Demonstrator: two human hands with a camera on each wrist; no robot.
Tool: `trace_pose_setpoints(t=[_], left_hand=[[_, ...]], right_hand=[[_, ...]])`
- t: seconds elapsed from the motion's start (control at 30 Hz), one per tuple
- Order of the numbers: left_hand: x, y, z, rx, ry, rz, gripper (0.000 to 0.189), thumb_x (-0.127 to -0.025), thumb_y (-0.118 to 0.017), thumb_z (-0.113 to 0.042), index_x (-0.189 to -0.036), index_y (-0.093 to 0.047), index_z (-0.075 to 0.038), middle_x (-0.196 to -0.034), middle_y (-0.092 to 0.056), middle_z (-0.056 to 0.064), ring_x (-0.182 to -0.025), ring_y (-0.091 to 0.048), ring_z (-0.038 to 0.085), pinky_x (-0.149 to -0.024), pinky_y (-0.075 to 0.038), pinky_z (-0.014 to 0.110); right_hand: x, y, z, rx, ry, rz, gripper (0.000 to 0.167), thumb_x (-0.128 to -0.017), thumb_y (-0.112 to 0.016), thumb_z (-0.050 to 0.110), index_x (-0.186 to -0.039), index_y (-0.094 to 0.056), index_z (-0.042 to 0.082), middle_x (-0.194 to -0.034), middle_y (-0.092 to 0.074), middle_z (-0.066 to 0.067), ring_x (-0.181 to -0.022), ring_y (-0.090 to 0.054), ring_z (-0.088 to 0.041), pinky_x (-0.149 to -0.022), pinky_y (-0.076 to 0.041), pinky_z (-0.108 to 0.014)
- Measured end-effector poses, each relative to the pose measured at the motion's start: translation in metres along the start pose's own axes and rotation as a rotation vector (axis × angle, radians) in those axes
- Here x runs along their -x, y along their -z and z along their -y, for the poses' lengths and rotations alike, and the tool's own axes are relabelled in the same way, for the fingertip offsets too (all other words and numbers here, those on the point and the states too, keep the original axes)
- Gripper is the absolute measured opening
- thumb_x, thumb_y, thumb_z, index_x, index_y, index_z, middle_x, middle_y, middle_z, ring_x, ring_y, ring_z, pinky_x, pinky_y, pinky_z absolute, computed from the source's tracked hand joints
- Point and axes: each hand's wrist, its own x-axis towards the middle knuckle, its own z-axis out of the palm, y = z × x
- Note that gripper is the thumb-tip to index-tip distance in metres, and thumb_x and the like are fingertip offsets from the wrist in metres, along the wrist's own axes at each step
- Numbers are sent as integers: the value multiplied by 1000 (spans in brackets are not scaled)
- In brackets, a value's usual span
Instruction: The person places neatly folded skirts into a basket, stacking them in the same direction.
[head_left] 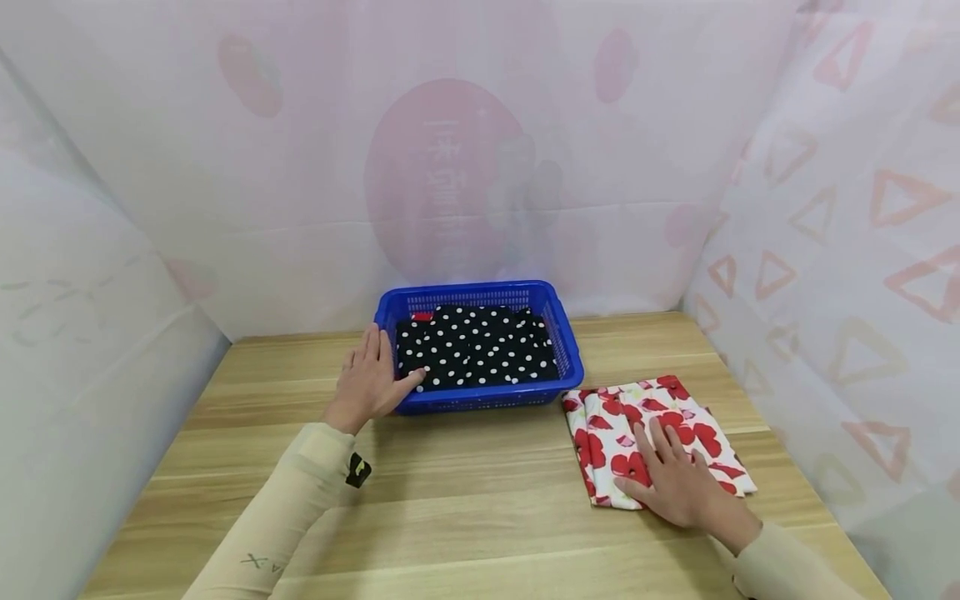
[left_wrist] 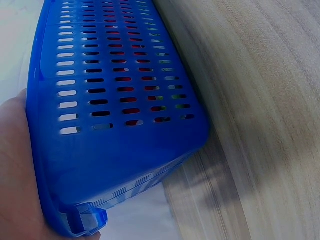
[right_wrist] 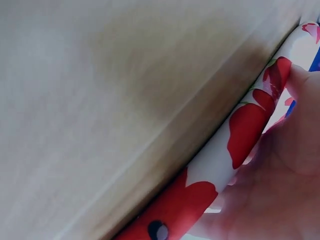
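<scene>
A blue plastic basket stands on the table, with folded black cloth with white dots inside. My left hand lies at the basket's left rim, fingers stretched out and thumb over the front corner. In the left wrist view, that hand touches the rim beside the slotted wall. Right of the basket lies a folded white cloth with red flowers. My right hand rests flat on it, fingers spread. The right wrist view shows the cloth's folded edge under the hand.
A bit of red shows behind the dotted cloth in the basket. The wooden table is bounded by a pale printed sheet behind and by sheets on both sides. A small black item is at the left wrist.
</scene>
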Motion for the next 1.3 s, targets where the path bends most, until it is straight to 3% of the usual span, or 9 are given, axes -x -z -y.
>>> trace_pose_setpoints(t=[0.23,0.6,1.07,1.3], left_hand=[[-1,0,2,-2,-3,-1,111,-102,-44,-72,-165,-3,10,-175,4,29,-164,-2,49,-130,-10,69],[-1,-2,1,-3,-8,3,109,-103,-44,-70,-165,-2,10,-175,4,29,-164,1,47,-131,-9,68],[-1,-2,3,6,-10,-2,109,-103,-44,-69,-165,-2,10,-175,4,30,-164,0,48,-131,-9,69],[-3,-2,5,1,-14,4,110,-103,-41,-71,-165,-2,10,-175,5,30,-164,0,48,-131,-10,69]], right_hand=[[10,-4,18,3,28,8,105,-95,-55,76,-166,-27,4,-172,-20,-31,-153,-27,-61,-105,-29,-91],[20,-9,55,1,4,76,107,-93,-53,80,-167,-26,8,-174,-21,-27,-157,-22,-57,-110,-30,-87],[10,-15,115,37,0,80,106,-92,-55,80,-167,-29,9,-174,-24,-24,-159,-23,-53,-112,-32,-84],[8,-16,130,62,-16,81,107,-92,-53,80,-166,-29,7,-173,-24,-25,-159,-22,-53,-113,-33,-83]])
